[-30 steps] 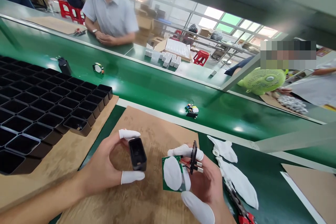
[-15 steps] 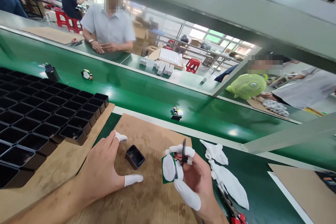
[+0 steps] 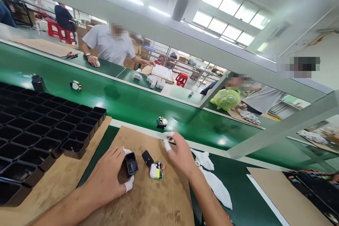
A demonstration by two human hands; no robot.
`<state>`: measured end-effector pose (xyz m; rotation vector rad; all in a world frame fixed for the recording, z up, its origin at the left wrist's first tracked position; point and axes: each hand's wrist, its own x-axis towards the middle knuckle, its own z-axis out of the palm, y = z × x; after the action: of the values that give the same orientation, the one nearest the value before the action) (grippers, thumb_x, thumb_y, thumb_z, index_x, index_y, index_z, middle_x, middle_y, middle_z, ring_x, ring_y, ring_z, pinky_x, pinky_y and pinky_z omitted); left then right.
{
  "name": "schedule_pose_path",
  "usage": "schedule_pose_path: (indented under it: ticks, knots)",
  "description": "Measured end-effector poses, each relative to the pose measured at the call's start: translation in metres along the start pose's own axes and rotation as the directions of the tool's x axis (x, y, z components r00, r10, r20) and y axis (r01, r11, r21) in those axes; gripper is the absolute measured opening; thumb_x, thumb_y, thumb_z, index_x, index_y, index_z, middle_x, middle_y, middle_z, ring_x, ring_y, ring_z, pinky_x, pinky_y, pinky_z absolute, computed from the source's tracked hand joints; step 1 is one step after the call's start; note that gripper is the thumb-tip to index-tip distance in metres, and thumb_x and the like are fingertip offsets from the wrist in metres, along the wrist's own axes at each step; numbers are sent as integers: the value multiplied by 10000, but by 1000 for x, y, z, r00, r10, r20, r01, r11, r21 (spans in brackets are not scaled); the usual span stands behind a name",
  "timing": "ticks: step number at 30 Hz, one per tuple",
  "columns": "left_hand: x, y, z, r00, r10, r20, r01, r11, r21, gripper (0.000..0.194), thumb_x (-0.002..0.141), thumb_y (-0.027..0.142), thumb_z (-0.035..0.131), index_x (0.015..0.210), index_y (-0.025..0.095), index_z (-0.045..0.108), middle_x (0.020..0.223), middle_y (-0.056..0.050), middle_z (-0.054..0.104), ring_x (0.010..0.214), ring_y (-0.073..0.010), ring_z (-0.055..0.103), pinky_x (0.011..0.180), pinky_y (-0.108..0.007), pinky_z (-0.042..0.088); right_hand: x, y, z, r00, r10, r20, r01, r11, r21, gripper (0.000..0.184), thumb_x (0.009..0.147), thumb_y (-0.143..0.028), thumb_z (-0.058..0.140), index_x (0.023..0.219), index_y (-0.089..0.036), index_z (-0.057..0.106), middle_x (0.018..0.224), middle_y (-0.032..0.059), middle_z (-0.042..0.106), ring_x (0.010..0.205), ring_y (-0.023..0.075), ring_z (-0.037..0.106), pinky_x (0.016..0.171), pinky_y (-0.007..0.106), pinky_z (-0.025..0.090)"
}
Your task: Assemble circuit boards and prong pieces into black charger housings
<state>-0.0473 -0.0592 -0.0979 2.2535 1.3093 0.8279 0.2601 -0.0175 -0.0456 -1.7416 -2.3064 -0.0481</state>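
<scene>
Black housing (image 3: 131, 164) sits gripped between the thumb and fingers of the left hand (image 3: 107, 169), over the brown board (image 3: 150, 206) on the green worktop (image 3: 249, 201); its mouth faces up and the long axis of that mouth runs away from the wearer. Just to its right, between the two hands, lies a circuit board (image 3: 157, 172), with a black plate (image 3: 147, 158) at its far left corner, slanting lengthwise toward it; whether wires join them cannot be told. The right hand (image 3: 181, 155) is beyond and right of these, fingers loosely curled with nothing seen in them, and is the nearer hand to a second circuit board (image 3: 162, 122) on the green strip (image 3: 119, 107). Counted: one housing held, one plate and one board on the brown sheet, two white gloves (image 3: 217, 187) at right, and dozens of stock housings (image 3: 51, 146) at left, cut off by the frame. On the strip are two assemblies, the second board and one farther left (image 3: 76, 85), plus one upright black unit (image 3: 38, 83). Farther off are one person (image 3: 112, 47) and one green fan (image 3: 226, 99).
</scene>
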Motion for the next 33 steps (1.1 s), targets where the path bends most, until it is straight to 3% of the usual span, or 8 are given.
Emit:
schedule_pose_path:
  ticks: [2,4,9,15,21,27,31,33]
  knots:
    - [1,0,0,1000,3,14,-3,1000,-23,320,803,264,716,1117,218,673,1136,-115,738,1093,-367,704,992,-535,587,40,23,-2,997,-52,57,57,995,-86,278,1079,-135,642,1332,-146,756,1410,217,747,1312,370,696,1128,556,580]
    - [1,1,0,1000,-8,26,9,1000,-29,328,798,263,726,1119,215,677,1151,-122,742,1112,-375,705,1020,-552,589,78,40,-1,977,-141,159,162,978,-130,340,1080,-245,762,1413,-181,730,1581,159,676,1459,371,642,1237,626,520]
    - [3,2,-1,996,-59,60,61,998,-31,279,799,257,724,1066,209,660,1140,-133,731,1102,-380,696,1014,-570,597,135,56,11,902,-224,370,304,936,-175,427,1091,-380,797,1472,-212,703,1586,128,673,1408,347,692,1179,613,597]
    - [6,7,-3,997,-55,59,57,998,-35,246,776,245,717,993,231,602,1107,-114,717,1068,-358,691,1022,-572,594,153,60,22,934,-6,358,101,964,-248,447,1095,-403,789,1486,-213,686,1570,132,672,1359,338,712,1131,589,629]
    - [9,6,0,998,-52,44,54,998,-33,325,726,278,746,1016,229,611,1159,-139,734,1110,-385,706,1050,-585,611,163,67,29,907,162,388,-160,986,-37,382,1103,-400,782,1418,-195,715,1433,113,741,1204,288,773,1019,506,685]
    - [7,1,6,998,-53,39,55,998,-32,387,676,266,781,1039,217,656,1193,-146,753,1160,-402,726,1128,-598,605,131,45,-1,932,190,310,-294,896,333,343,1102,-441,777,1321,-178,746,1302,84,779,1092,260,788,951,458,690]
    - [6,-26,40,993,118,1,-118,992,30,565,609,237,881,1148,217,711,1430,-199,744,1313,-461,728,1177,-593,614,55,1,-16,975,136,176,-218,730,648,654,1002,-798,705,1160,-167,784,997,75,810,882,248,775,868,417,654]
    - [7,-42,63,968,248,-30,-244,964,109,490,699,189,872,1167,218,733,1435,-210,763,1313,-461,755,1108,-556,668,9,-21,-8,985,135,105,-167,633,756,830,932,-959,590,1151,-185,794,954,97,809,854,280,777,805,422,641]
